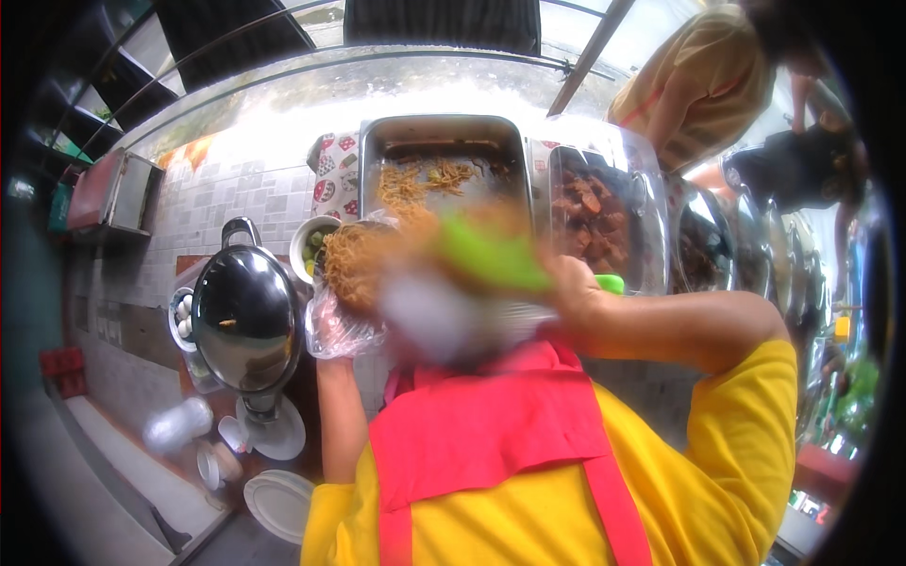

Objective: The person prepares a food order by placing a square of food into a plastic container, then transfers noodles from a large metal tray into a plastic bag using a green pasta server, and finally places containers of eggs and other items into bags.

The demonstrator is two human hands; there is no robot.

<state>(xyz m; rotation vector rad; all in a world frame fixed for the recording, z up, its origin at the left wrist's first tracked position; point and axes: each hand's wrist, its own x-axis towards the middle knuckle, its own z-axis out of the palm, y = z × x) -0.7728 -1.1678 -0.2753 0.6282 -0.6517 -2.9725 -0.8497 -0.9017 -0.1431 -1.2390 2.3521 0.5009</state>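
My right hand [577, 290] is closed around the handle of a bright green utensil [495, 258], whose head is blurred by motion over a heap of noodles. Thin brown noodles [357, 262] fill a clear plastic bag [340, 322] at my left hand [338, 339], which supports the bag from below. Behind both hands stands a deep metal tray [446, 131] with some noodles scattered on its bottom. A whitish blurred shape lies below the utensil; what it is I cannot tell.
A bowl of green pieces [301, 247] stands left of the tray. Nearby are a lidded oval pot [245, 318], eggs [184, 315] in a bowl and stacked white plates [279, 504]. To the right, a covered tray of stewed meat [591, 205] and more pots stand near other people [697, 85].
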